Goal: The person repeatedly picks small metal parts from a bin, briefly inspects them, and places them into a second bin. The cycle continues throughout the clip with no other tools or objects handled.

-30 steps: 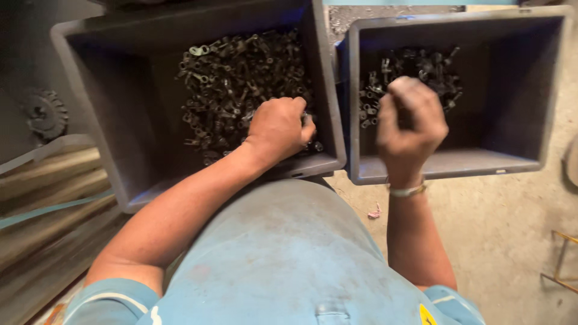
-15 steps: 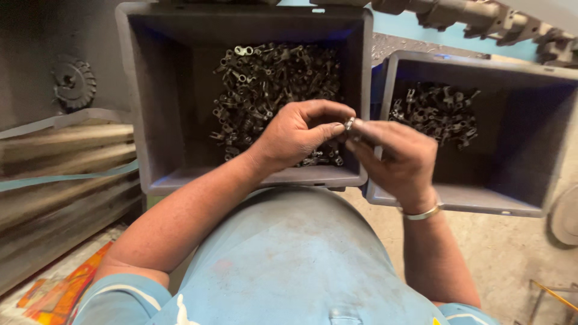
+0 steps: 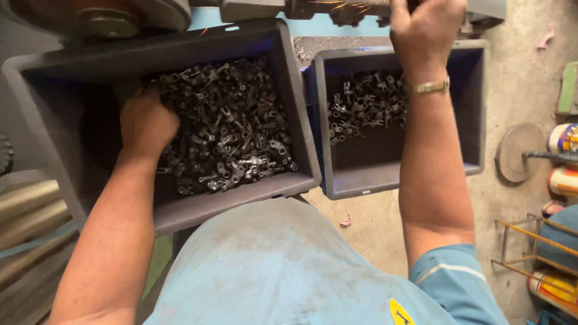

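there, left grip [image 3: 146, 123] among metal parts [image 3: 232, 129]

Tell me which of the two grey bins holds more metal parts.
The left bin, where the left hand digs; the right bin has a smaller pile.

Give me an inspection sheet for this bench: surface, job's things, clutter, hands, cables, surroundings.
Surface: concrete floor, dusty, scraps on it.
Job's things: left bin heaped with small dark metal parts; right bin holds a smaller pile.
Clutter: round disc, cans and a wire rack at the right edge.
Hands: left hand down in the left bin's parts; right hand raised at the machine, whatever it grips hidden.
Cables: nothing seen.
Surroundings: sparks at the machine on top; metal bars on the left.
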A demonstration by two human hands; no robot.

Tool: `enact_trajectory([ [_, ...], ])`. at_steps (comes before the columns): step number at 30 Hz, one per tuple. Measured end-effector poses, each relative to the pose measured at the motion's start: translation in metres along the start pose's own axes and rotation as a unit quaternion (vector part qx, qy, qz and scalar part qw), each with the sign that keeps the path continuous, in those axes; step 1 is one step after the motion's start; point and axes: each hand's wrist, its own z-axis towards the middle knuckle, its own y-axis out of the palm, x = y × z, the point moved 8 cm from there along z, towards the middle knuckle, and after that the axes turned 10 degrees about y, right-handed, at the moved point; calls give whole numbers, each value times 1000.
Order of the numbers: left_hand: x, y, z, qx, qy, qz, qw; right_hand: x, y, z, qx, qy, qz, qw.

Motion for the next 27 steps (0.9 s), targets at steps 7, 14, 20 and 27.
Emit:
enact_trajectory([
  [7,20,-22,-1,46,38,16,998,-4,-5,-31,142,89,-23,985],
  [14,89,-86,-2,94,105,-47,989,-20,-4,-80,93,374,535,752],
  [20,184,-130,-7,27,177,-321,930,-152,0,-127,-147,267,548,779],
  [27,230,-130,11,-97,83,-530,838,-202,-35,-109,-146,97,380,908],
])
